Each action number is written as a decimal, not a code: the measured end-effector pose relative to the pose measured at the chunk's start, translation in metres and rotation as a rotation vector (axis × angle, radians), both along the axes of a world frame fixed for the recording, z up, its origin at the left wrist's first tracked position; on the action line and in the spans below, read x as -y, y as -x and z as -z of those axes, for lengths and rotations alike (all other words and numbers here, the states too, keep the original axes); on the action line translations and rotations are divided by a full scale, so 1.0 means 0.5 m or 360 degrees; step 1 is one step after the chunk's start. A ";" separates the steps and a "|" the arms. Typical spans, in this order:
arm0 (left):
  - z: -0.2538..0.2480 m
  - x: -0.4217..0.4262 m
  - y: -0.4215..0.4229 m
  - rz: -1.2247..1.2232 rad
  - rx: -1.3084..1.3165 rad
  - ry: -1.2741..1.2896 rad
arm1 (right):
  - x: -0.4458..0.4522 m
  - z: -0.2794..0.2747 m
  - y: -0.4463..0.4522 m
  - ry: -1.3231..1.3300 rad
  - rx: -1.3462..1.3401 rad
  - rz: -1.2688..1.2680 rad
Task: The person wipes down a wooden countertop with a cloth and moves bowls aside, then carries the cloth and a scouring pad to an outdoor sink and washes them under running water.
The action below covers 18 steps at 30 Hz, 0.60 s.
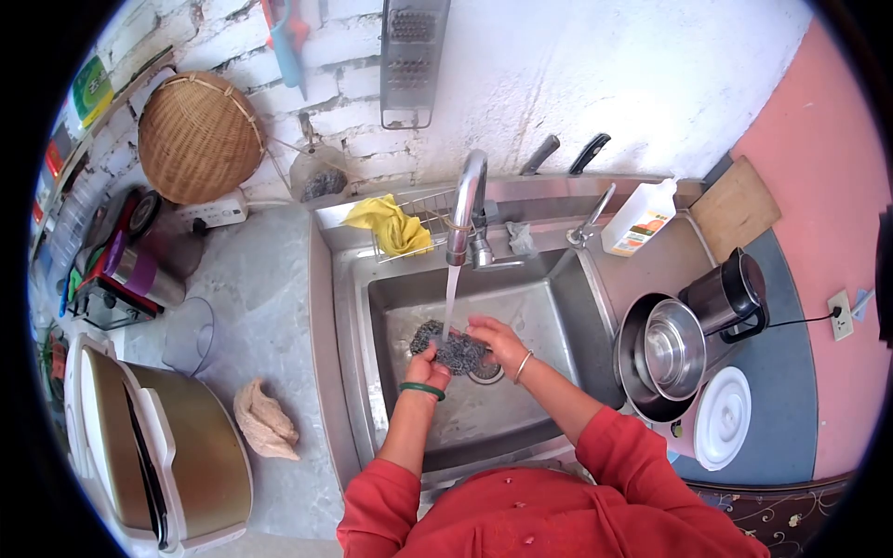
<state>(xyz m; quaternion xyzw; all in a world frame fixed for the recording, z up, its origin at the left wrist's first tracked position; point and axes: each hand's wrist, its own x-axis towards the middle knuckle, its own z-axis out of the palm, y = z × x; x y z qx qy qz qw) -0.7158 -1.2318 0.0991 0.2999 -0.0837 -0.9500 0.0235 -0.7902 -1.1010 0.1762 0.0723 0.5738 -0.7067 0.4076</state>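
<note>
A dark grey steel wool scrubber is stretched between my two hands, above the sink basin. My left hand, with a green bangle at the wrist, grips its lower left part. At its right end, my right hand holds it between thumb and fingers; a light bracelet circles that wrist. Water runs from the curved faucet onto the scrubber. Just below it, the drain partly shows. Some fingertips are hidden behind the scrubber.
Behind the basin, a yellow cloth hangs on a wire rack. A white bottle, stacked metal bowls and a kettle stand to the right. On the left counter are a rice cooker and a beige cloth.
</note>
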 end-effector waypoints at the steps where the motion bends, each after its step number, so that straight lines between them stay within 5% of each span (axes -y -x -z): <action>1: 0.005 -0.003 0.001 0.0032 -0.0044 0.0027 | 0.001 0.004 -0.004 -0.0237 0.0055 -0.0062; 7: -0.006 -0.013 -0.001 0.0390 0.0008 0.0222 | -0.010 0.075 -0.008 -0.0373 -0.0430 -0.0139; 18: -0.050 0.011 -0.037 0.0084 -0.0330 -0.0058 | 0.021 0.073 -0.022 -0.0472 -0.0433 -0.0394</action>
